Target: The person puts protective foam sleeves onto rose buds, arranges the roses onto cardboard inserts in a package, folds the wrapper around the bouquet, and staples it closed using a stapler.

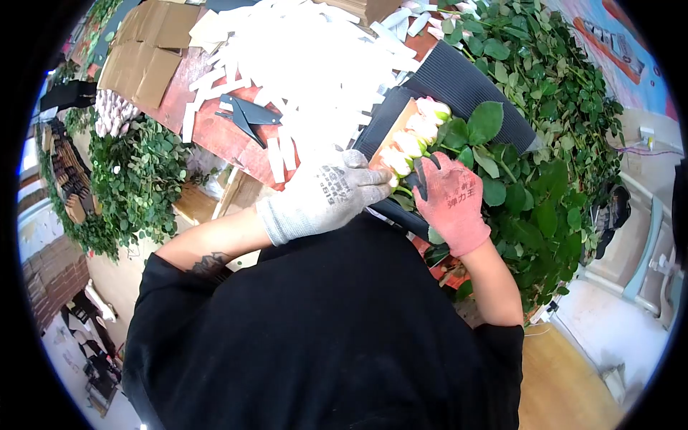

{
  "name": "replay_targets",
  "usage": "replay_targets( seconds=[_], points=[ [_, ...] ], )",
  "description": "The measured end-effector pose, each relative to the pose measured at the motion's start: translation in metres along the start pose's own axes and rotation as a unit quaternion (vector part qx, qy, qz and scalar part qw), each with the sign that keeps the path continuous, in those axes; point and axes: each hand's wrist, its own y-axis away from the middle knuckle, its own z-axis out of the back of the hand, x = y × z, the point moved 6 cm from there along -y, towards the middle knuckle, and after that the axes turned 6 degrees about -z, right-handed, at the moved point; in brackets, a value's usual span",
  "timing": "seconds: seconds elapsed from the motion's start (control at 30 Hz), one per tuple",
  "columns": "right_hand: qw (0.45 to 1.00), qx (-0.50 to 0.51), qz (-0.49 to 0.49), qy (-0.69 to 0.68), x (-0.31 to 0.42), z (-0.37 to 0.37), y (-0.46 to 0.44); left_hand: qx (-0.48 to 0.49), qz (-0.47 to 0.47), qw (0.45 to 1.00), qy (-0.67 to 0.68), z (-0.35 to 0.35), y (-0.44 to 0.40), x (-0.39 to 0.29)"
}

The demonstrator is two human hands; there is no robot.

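My left hand (333, 190), in a white and grey work glove, reaches in from the left. Its fingers are stretched out, and their tips touch the nearest rose in a row of pale pink and white roses (406, 142). The rose heads lie against a brown cardboard strip (385, 136) on a black corrugated sheet (459, 84). My right hand (453, 201), in a pink glove with dark grip coating, is closed just below the heads on the stem side. It appears to hold a rose by its stem; the fingers partly hide the grip.
Many white paper strips (308, 64) cover the red table (204, 132). A black stapler-like tool (249, 116) lies among them. Folded cardboard (147, 54) is at the back left. Leafy rose stems (552, 107) pile up on the right, with more foliage (136, 179) on the left.
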Motion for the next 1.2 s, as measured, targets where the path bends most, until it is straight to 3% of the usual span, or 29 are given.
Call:
replay_targets(
  seconds=[0.07, 0.13, 0.27, 0.33, 0.4, 0.43, 0.53, 0.67, 0.7, 0.8, 0.87, 0.93, 0.97, 1.03, 1.07, 1.13, 1.2],
  points=[
    [0.996, 0.08, -0.028, -0.012, 0.001, -0.006, -0.006, -0.009, 0.001, 1.0, 0.005, -0.001, 0.001, 0.001],
    [0.996, 0.084, -0.016, 0.006, 0.004, -0.008, -0.005, 0.029, 0.0, 0.999, -0.014, -0.001, -0.001, -0.001],
    [0.996, 0.086, 0.004, 0.021, 0.003, -0.008, -0.005, -0.013, 0.012, 0.999, -0.028, 0.019, -0.016, -0.008],
    [0.992, 0.124, -0.026, -0.014, -0.002, 0.002, -0.006, 0.016, 0.015, 0.999, -0.048, 0.005, -0.016, -0.005],
    [0.987, 0.099, -0.128, -0.013, -0.02, 0.009, -0.006, 0.044, 0.028, 0.998, -0.033, 0.006, -0.017, -0.005],
    [0.992, -0.044, -0.109, 0.036, -0.021, 0.008, 0.002, 0.051, 0.035, 0.998, -0.03, 0.007, -0.017, -0.005],
    [0.998, -0.035, -0.043, 0.029, -0.022, -0.004, -0.006, 0.062, 0.038, 0.997, -0.019, 0.006, -0.017, -0.006],
    [0.996, 0.065, -0.06, 0.017, -0.02, -0.007, -0.014, 0.063, 0.033, 0.997, 0.005, 0.005, -0.016, -0.002],
    [1.0, 0.012, -0.027, 0.004, -0.018, -0.007, -0.011, 0.06, 0.034, 0.998, 0.006, 0.007, -0.017, -0.001],
    [0.999, 0.024, -0.027, -0.018, -0.021, -0.012, -0.012, 0.084, 0.027, 0.996, 0.018, 0.008, -0.024, 0.0],
    [0.999, 0.026, -0.027, -0.018, -0.02, -0.005, -0.014, -0.015, -0.009, 1.0, 0.025, 0.017, -0.034, 0.0],
    [0.99, 0.082, -0.093, -0.065, -0.027, -0.003, -0.016, 0.018, -0.023, 0.999, 0.018, 0.008, -0.038, 0.0],
    [0.991, 0.08, -0.092, -0.063, -0.03, -0.002, -0.015, 0.026, -0.014, 0.999, 0.012, 0.003, -0.038, 0.0],
    [0.991, -0.051, -0.12, -0.012, -0.041, 0.012, -0.014, 0.037, 0.003, 0.999, 0.017, -0.002, -0.037, 0.001],
    [0.992, -0.048, -0.119, -0.013, -0.039, 0.015, -0.017, 0.037, 0.004, 0.999, 0.019, -0.004, -0.035, 0.001],
    [0.973, 0.142, -0.171, 0.063, -0.041, 0.0, -0.028, 0.026, -0.011, 1.0, 0.012, -0.005, -0.034, 0.0],
    [0.98, 0.122, -0.142, 0.075, -0.04, -0.008, -0.027, 0.012, -0.019, 1.0, 0.006, -0.003, -0.036, 0.0]
  ],
)
